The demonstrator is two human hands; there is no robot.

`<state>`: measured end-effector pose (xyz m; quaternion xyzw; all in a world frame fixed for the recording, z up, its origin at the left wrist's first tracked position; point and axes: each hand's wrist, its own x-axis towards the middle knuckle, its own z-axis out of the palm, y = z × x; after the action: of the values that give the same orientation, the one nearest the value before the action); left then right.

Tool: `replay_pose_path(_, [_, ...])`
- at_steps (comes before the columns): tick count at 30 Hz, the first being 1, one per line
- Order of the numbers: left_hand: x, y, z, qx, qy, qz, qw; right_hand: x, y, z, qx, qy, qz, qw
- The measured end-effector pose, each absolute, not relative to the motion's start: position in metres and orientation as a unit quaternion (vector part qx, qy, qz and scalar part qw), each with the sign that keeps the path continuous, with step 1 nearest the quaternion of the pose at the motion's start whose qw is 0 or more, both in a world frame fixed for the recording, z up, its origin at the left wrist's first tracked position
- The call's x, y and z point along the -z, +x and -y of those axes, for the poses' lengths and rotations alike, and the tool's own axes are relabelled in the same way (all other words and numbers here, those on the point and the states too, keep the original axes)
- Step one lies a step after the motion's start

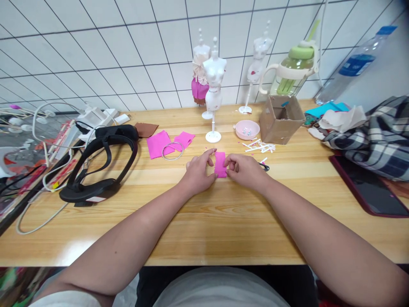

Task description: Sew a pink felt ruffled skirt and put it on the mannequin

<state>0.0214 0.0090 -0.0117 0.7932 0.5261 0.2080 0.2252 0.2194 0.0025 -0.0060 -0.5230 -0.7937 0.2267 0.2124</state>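
Between both hands, left hand (198,171) and right hand (244,169) grip a small, creased pink fabric piece (220,164).

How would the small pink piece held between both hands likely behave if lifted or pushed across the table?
The pink piece looks thin and flat like the fabric scraps nearby, so it is probably floppy and very light. Pinched between the left hand and right hand, it would likely bunch or slide on the smooth wooden table rather than roll.

Beyond the hands stand a white mannequin (214,91), a pink bowl (247,129) and a cardboard box (281,118), while a black headset (100,164) and a wire ring (173,151) on pink fabric pieces (159,143) lie to their left.
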Motion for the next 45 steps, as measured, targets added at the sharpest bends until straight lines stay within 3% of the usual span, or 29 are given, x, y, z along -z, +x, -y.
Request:
replay_pose_path(4, [0.017,0.021,-0.011,-0.218,0.787,-0.532,0.225,0.004,0.225,0.004,-0.156,-0.421,0.878,0.166])
replay_pose_path(8, [0.019,0.019,-0.012,-0.235,0.781,-0.532,0.229,0.006,0.223,0.001,-0.128,-0.428,0.888,0.108])
replay_pose_path(12, [0.012,0.016,-0.007,-0.29,0.808,-0.461,0.224,0.009,0.221,-0.001,-0.147,-0.433,0.879,0.138])
replay_pose_path(21, [0.003,0.021,0.003,-0.242,0.847,-0.445,0.162,0.006,0.22,-0.001,-0.226,-0.468,0.826,0.217])
replay_pose_path(32, [0.005,0.019,0.0,-0.285,0.807,-0.471,0.215,0.007,0.219,-0.002,-0.286,-0.514,0.769,0.252])
replay_pose_path(35, [0.004,0.014,0.0,-0.318,0.788,-0.442,0.287,0.002,0.226,-0.004,-0.36,-0.515,0.731,0.266])
replay_pose_path(38, [0.004,0.006,-0.002,-0.37,0.724,-0.392,0.43,-0.013,0.243,-0.004,-0.566,-0.408,0.673,0.244])
replay_pose_path(41, [0.005,-0.003,-0.008,-0.502,0.643,-0.374,0.441,-0.028,0.258,0.0,-0.748,-0.27,0.583,0.166])
replay_pose_path(45, [0.006,-0.007,-0.014,-0.513,0.631,-0.403,0.419,-0.028,0.254,0.003,-0.742,-0.302,0.594,0.076])
